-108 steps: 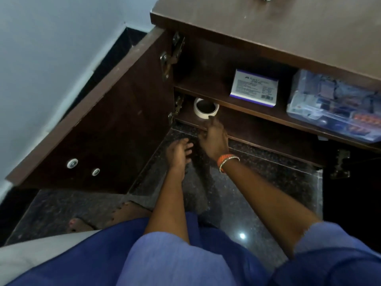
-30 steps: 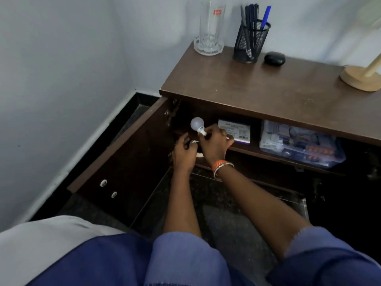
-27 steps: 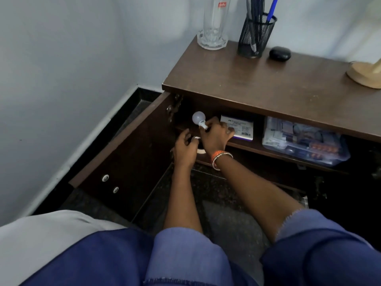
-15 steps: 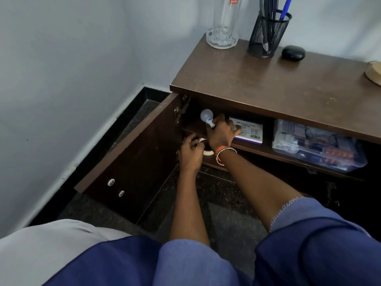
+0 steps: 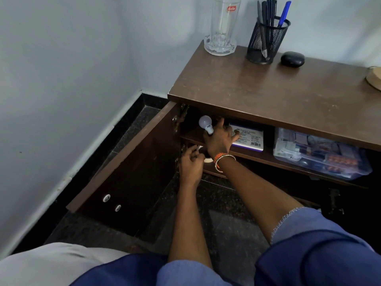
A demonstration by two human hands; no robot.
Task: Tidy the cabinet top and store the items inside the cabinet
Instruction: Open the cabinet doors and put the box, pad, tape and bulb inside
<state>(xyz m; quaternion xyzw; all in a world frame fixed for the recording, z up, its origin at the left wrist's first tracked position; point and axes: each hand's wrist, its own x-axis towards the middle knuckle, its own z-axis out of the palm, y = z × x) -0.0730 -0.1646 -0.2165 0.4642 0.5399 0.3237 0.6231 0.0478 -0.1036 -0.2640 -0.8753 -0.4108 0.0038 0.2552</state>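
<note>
The cabinet [image 5: 268, 93] stands in the room's corner with its left door [image 5: 132, 168] swung wide open toward the wall, leaving the dark stone floor in front of it free for the arms. On the upper shelf [image 5: 266, 156], at its left end just under the top's front edge, a white light bulb [image 5: 205, 123] lies with its base pinched in the right hand [image 5: 219, 139], whose other fingers spread toward a purple-edged box [image 5: 248, 137] just beside it. Further right on that shelf sits a clear plastic container [image 5: 321, 153], its front corner reaching the shelf lip. Below the shelf, at the left opening, the left hand [image 5: 190, 164] curls its fingers on a white tape roll [image 5: 205, 156] (mostly hidden by both wrists). On the cabinet top, along the back wall, stand a glass tumbler [image 5: 221, 27], a mesh pen holder [image 5: 267, 38] and a small black case [image 5: 292, 58]; a wooden lamp base [image 5: 374, 79] shows at the right edge. The front half of the top is bare wood.
</note>
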